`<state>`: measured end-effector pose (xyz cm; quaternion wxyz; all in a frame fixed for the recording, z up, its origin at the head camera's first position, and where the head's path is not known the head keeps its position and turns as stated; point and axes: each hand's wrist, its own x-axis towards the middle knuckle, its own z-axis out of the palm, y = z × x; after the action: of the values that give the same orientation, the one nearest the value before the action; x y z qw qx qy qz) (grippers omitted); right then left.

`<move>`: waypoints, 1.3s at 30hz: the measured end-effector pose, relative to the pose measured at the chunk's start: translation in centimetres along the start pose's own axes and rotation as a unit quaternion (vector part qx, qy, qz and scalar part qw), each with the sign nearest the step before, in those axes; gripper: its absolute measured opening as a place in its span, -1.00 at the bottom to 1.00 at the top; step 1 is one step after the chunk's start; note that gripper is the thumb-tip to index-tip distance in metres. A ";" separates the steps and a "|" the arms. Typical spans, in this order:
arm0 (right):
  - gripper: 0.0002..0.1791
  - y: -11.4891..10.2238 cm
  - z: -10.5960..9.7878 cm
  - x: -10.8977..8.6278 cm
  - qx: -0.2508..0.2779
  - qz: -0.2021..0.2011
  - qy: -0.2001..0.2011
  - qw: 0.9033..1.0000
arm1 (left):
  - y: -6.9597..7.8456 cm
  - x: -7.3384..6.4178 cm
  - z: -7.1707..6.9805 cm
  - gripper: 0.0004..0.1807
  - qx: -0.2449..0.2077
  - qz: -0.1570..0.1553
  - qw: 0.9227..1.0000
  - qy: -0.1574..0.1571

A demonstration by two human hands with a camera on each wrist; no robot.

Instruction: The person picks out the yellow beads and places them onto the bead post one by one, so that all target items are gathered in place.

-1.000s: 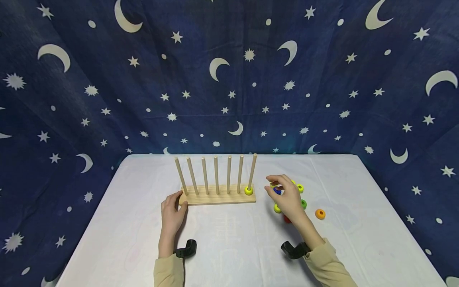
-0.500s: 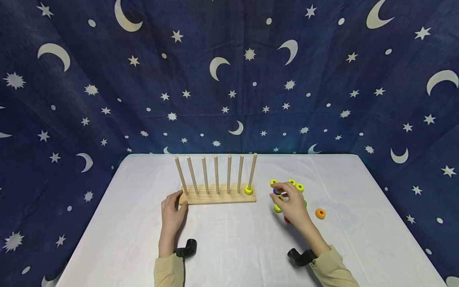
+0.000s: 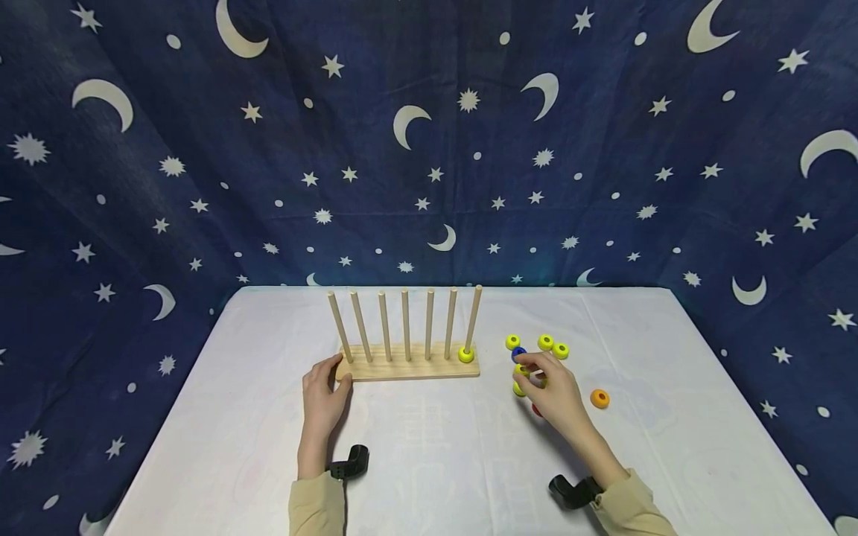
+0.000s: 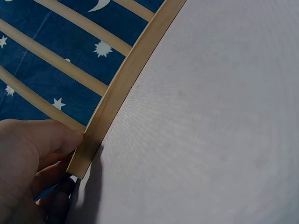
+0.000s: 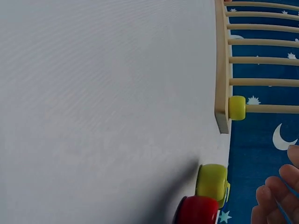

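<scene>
At the left end of a wooden peg rack (image 3: 409, 370), my left hand (image 3: 323, 398) grips the base. The left wrist view shows its thumb (image 4: 60, 135) on the base (image 4: 119, 88), with the other fingers curled behind the end. Several upright pegs stand in the rack; a yellow bead (image 3: 465, 355) sits at the foot of the rightmost one. My right hand (image 3: 556, 391) hovers over loose beads with thumb and fingers apart. Near its fingertips lie a yellow bead (image 3: 521, 369) and a blue bead (image 3: 519, 354). The hand partly covers a red bead (image 3: 538, 409).
More yellow beads (image 3: 546, 342) lie beyond the right hand, and an orange bead (image 3: 599, 399) lies to its right. A white cloth (image 3: 415, 461) covers the table. Behind it hangs a dark blue curtain (image 3: 362, 134) with moons and stars.
My right hand has moved a little right and toward me, lowering over the beads and uncovering the yellow and blue ones at the back. The left hand and rack stay put.
</scene>
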<state>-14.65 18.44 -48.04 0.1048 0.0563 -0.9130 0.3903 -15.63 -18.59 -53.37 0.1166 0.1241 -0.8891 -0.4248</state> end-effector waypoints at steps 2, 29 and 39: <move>-0.71 0.1 0.0 -0.1 -0.004 0.005 -0.005 1.000 | 0.0 0.0 0.0 -0.50 0.001 0.000 1.000 0.002; -0.71 1.9 -0.4 0.0 -0.082 -0.011 -0.069 0.994 | 0.3 0.1 -0.1 -0.50 0.000 0.002 1.000 -0.003; -0.68 1.9 -0.1 0.0 -0.112 0.013 -0.092 0.989 | 0.2 0.0 -0.1 -0.51 -0.002 0.000 1.000 -0.004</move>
<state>-15.00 19.85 -49.33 0.0207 0.0680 -0.9572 0.2805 -15.66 -18.56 -53.14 0.1133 0.1218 -0.8888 -0.4270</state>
